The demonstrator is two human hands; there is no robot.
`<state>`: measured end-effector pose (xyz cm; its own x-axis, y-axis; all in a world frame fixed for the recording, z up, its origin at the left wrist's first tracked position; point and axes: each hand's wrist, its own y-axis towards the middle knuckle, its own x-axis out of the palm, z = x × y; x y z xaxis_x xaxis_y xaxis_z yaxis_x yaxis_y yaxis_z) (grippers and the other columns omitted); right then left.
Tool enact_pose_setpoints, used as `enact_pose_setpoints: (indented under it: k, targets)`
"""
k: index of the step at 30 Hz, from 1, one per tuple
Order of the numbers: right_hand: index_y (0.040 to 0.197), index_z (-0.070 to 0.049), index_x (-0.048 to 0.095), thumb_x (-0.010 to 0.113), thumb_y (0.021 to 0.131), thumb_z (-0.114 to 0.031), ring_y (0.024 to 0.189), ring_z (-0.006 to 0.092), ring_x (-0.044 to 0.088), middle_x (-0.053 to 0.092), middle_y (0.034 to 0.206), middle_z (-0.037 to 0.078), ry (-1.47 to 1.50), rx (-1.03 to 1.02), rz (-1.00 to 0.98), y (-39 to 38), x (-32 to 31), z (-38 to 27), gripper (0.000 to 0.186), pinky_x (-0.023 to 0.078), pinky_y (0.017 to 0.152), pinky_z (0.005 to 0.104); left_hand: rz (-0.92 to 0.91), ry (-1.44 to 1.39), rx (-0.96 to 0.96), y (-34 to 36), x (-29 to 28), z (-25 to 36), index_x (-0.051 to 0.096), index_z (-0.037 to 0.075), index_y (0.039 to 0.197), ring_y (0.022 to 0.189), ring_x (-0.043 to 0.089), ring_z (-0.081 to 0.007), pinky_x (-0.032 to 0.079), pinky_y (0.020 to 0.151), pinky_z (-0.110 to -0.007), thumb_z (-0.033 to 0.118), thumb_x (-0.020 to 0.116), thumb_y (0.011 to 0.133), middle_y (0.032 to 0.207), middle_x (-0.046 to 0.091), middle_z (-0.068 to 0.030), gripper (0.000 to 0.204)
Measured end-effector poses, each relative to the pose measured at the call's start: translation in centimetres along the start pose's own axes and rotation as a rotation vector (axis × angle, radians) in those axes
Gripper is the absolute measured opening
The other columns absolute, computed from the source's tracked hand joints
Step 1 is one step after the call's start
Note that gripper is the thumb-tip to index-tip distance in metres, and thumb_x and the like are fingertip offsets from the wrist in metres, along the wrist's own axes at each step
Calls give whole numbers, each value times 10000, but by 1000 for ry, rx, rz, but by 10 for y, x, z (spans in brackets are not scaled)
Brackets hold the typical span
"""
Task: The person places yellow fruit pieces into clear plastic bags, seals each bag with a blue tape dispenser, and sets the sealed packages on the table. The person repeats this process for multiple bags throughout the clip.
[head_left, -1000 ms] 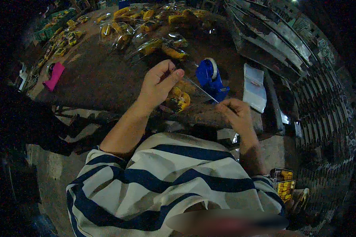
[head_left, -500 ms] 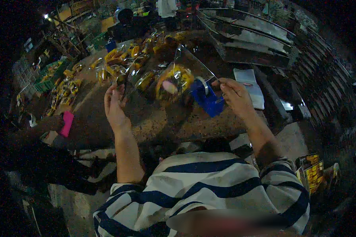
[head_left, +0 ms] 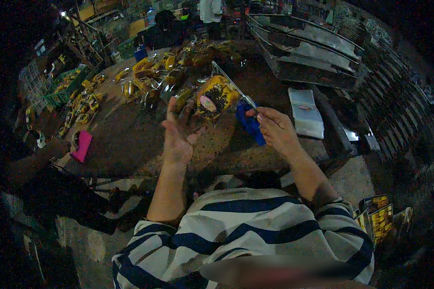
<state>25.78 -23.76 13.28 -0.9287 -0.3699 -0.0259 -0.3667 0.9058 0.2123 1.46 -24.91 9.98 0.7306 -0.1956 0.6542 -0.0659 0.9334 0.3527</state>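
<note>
- Right hand (head_left: pixel 276 129), right of centre in the frame: thumb and fingers are pinched tight on the gathered edge of a clear bag (head_left: pixel 234 85), much as half a second ago.
- Left hand (head_left: pixel 178 144), left of centre: fingers spread wide, palm turned up toward the camera. Half a second ago it was further left, pinching the bag's other edge; now it has moved inward, with its fingertips just beside the pack. Whether they touch it, I cannot tell.
- Yellow pack (head_left: pixel 219 96), at the centre of the upper half: it sits inside the clear bag, dark specks and an oval pink label (head_left: pixel 208 103) facing the camera. A second ago it was lower in the frame, near the left forearm.
- The film's upper edge now runs as a narrow slanting strip from above the pack down to the right hand; half a second ago the bag was stretched broadly between both hands.
- Blue tape dispenser (head_left: pixel 248 126), between the pack and the right hand: more of it is covered now than in the earlier view.
- Stack of clear bags (head_left: pixel 306 113), right of centre: lies flat on the table (head_left: pixel 125 149).
- Wrapped yellow packs (head_left: pixel 144 70), upper left and top centre: spread loosely as before.
- Pink object (head_left: pixel 83 146), at the left: beside a co-worker's hand, slightly higher in the frame than half a second ago.
</note>
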Motion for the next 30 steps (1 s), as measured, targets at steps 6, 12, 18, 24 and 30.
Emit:
enact_pose_setpoints:
  k: [6, 12, 18, 24, 30]
  targets:
    - [1074, -83, 511, 447, 947, -263, 382, 48, 223, 274, 532, -51, 745, 331, -379, -24, -12, 8, 229, 213, 352, 213, -65, 98, 55, 10, 3, -20, 32, 221, 1454, 1135, 478, -245, 375, 970, -359, 125, 709, 794, 1312, 435, -137, 951]
    - [1024, -130, 500, 437, 950, -272, 406, 52, 238, 275, 540, -65, 1035, 512, -180, -14, -3, 44, 172, 203, 350, 218, 217, 1277, 632, 17, 18, -34, 278, 97, 1374, 1066, 507, -262, 400, 927, -372, 149, 668, 822, 1139, 526, -141, 677]
    - [891, -162, 526, 449, 941, -285, 411, 54, 254, 297, 540, -82, 994, 593, -100, -11, 5, 67, 154, 202, 346, 215, -222, 1152, -89, 0, 34, -58, 623, 21, 931, 770, 584, -183, 482, 713, -342, 236, 553, 901, 988, 643, -94, 229]
    - [884, -125, 573, 487, 927, -319, 451, 104, 419, 452, 567, -28, 694, 413, -64, -17, 30, 64, 217, 338, 387, 246, -26, 85, -673, 10, 23, -81, 592, 47, 960, 849, 622, -200, 519, 669, -349, 216, 512, 917, 1021, 643, -117, 192]
    - [879, -37, 666, 582, 853, -419, 998, 259, 571, 625, 1003, 151, -841, -172, 459, 20, -40, 74, 392, 460, 827, 372, -38, 76, -610, 8, 8, -71, 546, 66, 876, 691, 571, -168, 477, 564, -297, 237, 504, 912, 827, 592, -80, 179]
